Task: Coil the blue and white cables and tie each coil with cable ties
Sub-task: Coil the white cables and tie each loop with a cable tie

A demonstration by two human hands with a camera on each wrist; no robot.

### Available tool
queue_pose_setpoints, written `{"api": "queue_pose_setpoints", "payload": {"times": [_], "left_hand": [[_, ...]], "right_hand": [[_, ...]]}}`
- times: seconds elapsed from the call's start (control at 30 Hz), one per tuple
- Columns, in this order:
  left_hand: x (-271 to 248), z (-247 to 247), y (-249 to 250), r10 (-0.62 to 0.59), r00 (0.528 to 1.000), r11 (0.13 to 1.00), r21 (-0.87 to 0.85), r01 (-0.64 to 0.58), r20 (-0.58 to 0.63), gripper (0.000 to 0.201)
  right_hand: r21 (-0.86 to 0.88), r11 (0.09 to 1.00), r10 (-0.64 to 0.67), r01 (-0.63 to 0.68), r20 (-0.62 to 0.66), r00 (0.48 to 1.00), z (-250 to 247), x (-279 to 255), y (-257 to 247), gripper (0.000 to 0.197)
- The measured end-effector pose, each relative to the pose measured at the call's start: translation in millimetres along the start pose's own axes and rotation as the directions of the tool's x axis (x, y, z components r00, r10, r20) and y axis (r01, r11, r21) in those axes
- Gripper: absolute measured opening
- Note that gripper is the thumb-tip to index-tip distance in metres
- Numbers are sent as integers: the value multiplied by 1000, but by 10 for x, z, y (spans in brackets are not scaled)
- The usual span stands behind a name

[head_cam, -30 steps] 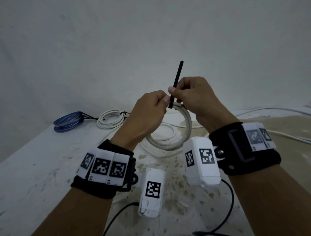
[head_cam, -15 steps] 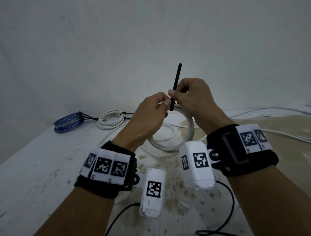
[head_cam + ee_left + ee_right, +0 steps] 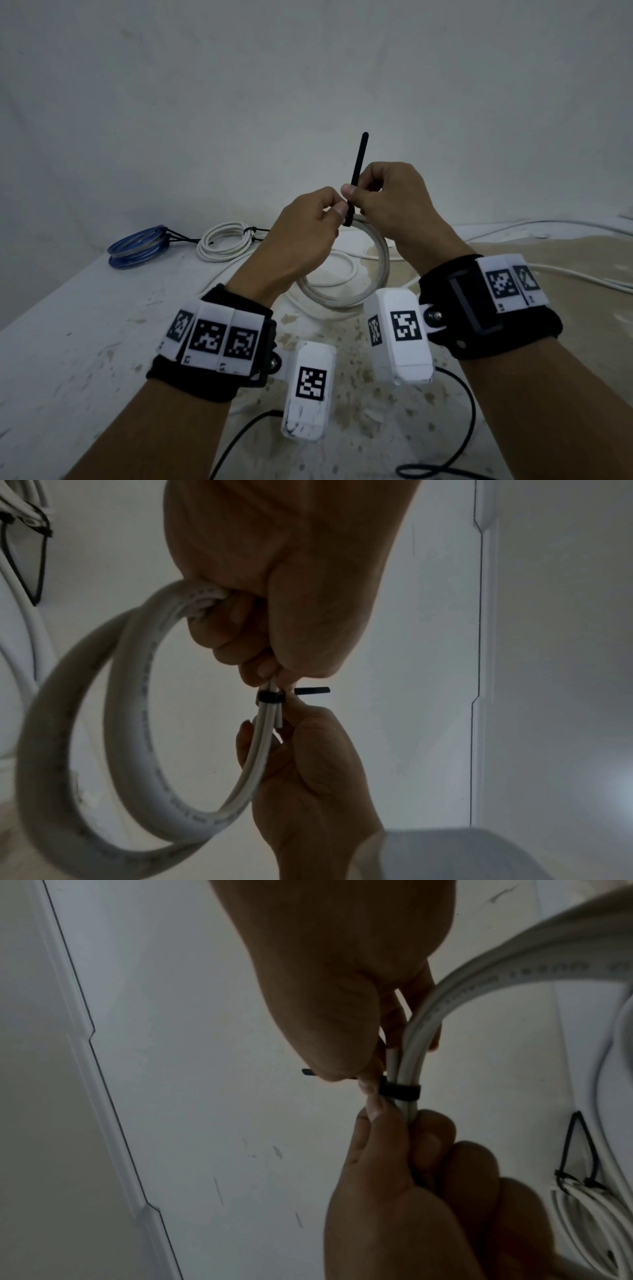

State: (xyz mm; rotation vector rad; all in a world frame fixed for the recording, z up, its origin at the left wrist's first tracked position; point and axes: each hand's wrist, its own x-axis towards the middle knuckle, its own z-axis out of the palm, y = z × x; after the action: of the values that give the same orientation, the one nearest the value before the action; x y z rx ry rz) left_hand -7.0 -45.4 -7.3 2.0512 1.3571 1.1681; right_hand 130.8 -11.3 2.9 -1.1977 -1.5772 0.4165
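Both hands hold a white cable coil (image 3: pixel 373 287) in the air over the table (image 3: pixel 68 342). A black cable tie (image 3: pixel 358 164) is looped snugly round the top of the coil, its tail sticking straight up. My left hand (image 3: pixel 337 209) grips the coil strands just beside the tie band (image 3: pixel 270 696). My right hand (image 3: pixel 356 192) pinches the tie's tail between thumb and forefinger close to the band (image 3: pixel 399 1090), its other fingers curled behind the cable. In the left wrist view the coil (image 3: pixel 137 723) hangs to the left of the hands.
A tied blue coil (image 3: pixel 137 246) and a tied white coil (image 3: pixel 226 241) lie at the table's back left. Loose white cable (image 3: pixel 548 274) runs across the right side. A black wire (image 3: pixel 462 428) loops near the front edge. A wall stands close behind.
Both hands, with the coil and tie, have sunk slightly. The grips look the same.
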Motion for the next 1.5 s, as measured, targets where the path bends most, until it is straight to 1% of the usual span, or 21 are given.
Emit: {"api": "queue_pose_setpoints", "payload": {"times": [0.2, 0.3, 0.37, 0.43, 0.5, 0.57, 0.67, 0.73, 0.8, 0.83, 0.9, 0.97, 1.07, 1.13, 1.17, 1.2, 1.23, 1.3, 1.4, 1.43, 1.5], "left_hand": [[-4, -24, 13, -12, 1000, 999, 45, 13, -17, 27], [-4, -30, 29, -26, 998, 999, 45, 28, -51, 28], [16, -74, 19, -42, 996, 998, 32, 45, -72, 28], [44, -129, -3, -76, 994, 997, -11, 75, -78, 27], [61, -158, -30, -127, 988, 991, -52, 123, -88, 23], [57, -150, -39, -179, 980, 982, -74, 173, -88, 17], [42, -113, -25, -206, 976, 976, -90, 200, -64, 17], [57, -127, 12, -197, 978, 975, -115, 188, -69, 20], [92, -199, 67, -196, 979, 961, -208, 180, -57, 24], [104, -247, 87, -208, 977, 939, -289, 188, -42, 27], [83, -332, 109, -259, 966, 856, -466, 226, -9, 35], [0, -351, 98, -294, 955, 752, -611, 249, 27, 40], [-117, -232, 74, -333, 942, 573, -786, 231, 35, 36], [-137, -141, 51, -385, 923, 432, -877, 211, 32, 33], [-137, -122, 38, -406, 914, 387, -900, 199, 28, 32], [-140, -118, 22, -419, 908, 378, -907, 187, 12, 31], [-146, -125, -6, -426, 905, 403, -899, 174, -16, 31], [-180, -155, -67, -420, 904, 496, -854, 157, -77, 31], [-244, -208, -127, -434, 892, 607, -772, 188, -124, 33], [-259, -236, -148, -448, 885, 626, -752, 207, -130, 34], [-284, -303, -215, -478, 870, 640, -726, 252, -119, 34]], "right_hand": [[7, 1000, 9, -9, 5, 1000, 26, -6, -3, 25], [4, 1000, 25, -25, 10, 1000, 46, -13, -42, 24], [159, 983, 78, -97, 123, 989, 14, -32, -124, 20], [276, 943, 100, -185, 293, 951, -63, -61, -198, 16], [263, 941, 89, -213, 414, 906, -135, -78, -222, 20], [232, 944, 105, -236, 467, 878, -171, -90, -209, 25], [198, 952, 116, -233, 471, 874, -178, -90, -199, 26], [255, 939, 99, -230, 442, 892, -193, -91, -212, 25], [353, 903, 89, -246, 406, 910, -203, -93, -233, 26], [400, 881, 91, -254, 384, 919, -209, -91, -246, 26], [497, 824, 119, -273, 319, 940, -232, -68, -264, 24], [599, 745, 164, -292, 260, 952, -274, -47, -266, 23], [696, 650, 221, -304, 209, 953, -272, -44, -244, 25], [709, 628, 253, -320, 203, 946, -223, -50, -229, 21], [693, 635, 261, -343, 225, 939, -207, -55, -226, 17], [657, 653, 266, -376, 266, 927, -208, -61, -219, 14], [605, 678, 274, -417, 319, 908, -225, -72, -213, 13], [493, 723, 290, -484, 420, 860, -266, -87, -174, 17], [413, 741, 287, -529, 517, 806, -247, -113, -142, 22], [403, 746, 284, -530, 527, 801, -205, -126, -147, 22], [376, 785, 276, -492, 499, 822, -84, -168, -174, 19]]}}
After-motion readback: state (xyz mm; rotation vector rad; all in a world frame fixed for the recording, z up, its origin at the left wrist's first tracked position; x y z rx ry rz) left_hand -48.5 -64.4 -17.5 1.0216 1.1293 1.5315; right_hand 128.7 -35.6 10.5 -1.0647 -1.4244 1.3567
